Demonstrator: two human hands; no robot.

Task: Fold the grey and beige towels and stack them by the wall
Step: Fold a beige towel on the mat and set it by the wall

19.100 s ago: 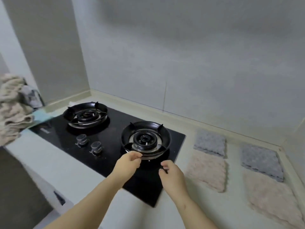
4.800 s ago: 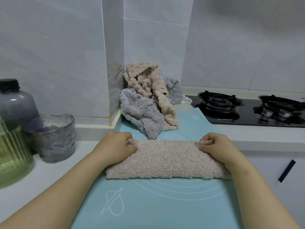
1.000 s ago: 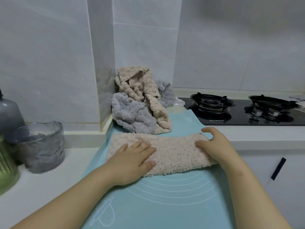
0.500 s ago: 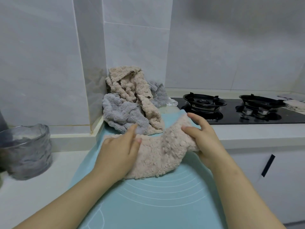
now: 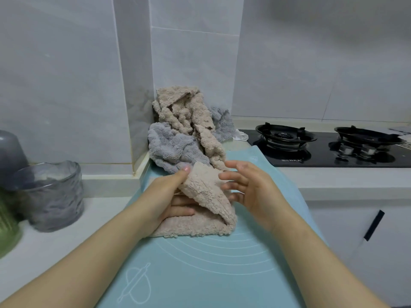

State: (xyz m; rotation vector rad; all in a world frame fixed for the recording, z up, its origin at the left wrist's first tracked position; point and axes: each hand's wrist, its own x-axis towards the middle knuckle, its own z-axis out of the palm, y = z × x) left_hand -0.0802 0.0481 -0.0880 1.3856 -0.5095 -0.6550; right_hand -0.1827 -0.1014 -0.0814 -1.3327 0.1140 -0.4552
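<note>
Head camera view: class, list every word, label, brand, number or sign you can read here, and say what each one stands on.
Gas hob, front edge: a small white brand mark, too blurred to read.
Blue baking mat: no words, only a white rolling-pin drawing and curved guide lines.
Mat's far corner: a small round mark, too small to read.
Nothing else shows readable text.
</note>
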